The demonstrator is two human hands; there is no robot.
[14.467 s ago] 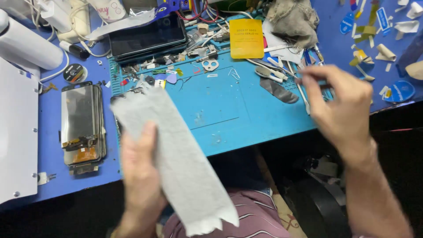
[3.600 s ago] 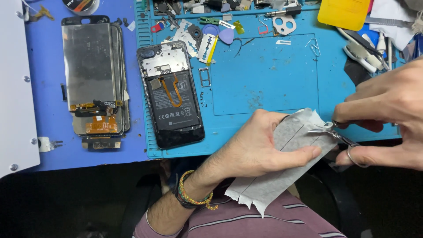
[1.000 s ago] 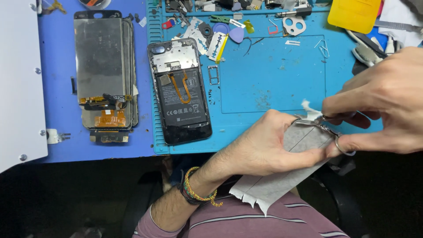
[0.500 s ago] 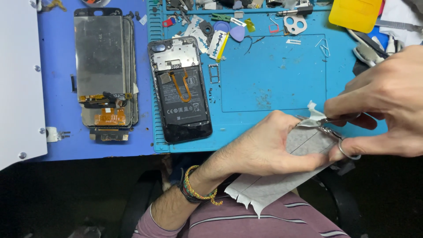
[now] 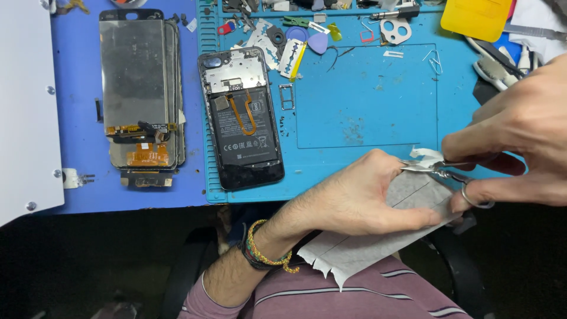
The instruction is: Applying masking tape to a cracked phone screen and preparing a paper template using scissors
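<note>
Grey sheet (image 5: 378, 245) sits just off the worktop's (image 5: 366, 118) near edge, over the lap, pinched flat under the left hand (image 5: 360, 198), fingers closed on it. The right hand (image 5: 520, 136) grips small scissors (image 5: 440, 170), blades at the sheet's top edge with a thin strip (image 5: 426, 155) curling off; cutting looks partly done, most of the sheet uncut. Open phone (image 5: 243, 118) and stacked screens (image 5: 139, 97) lie untouched, well apart.
</note>
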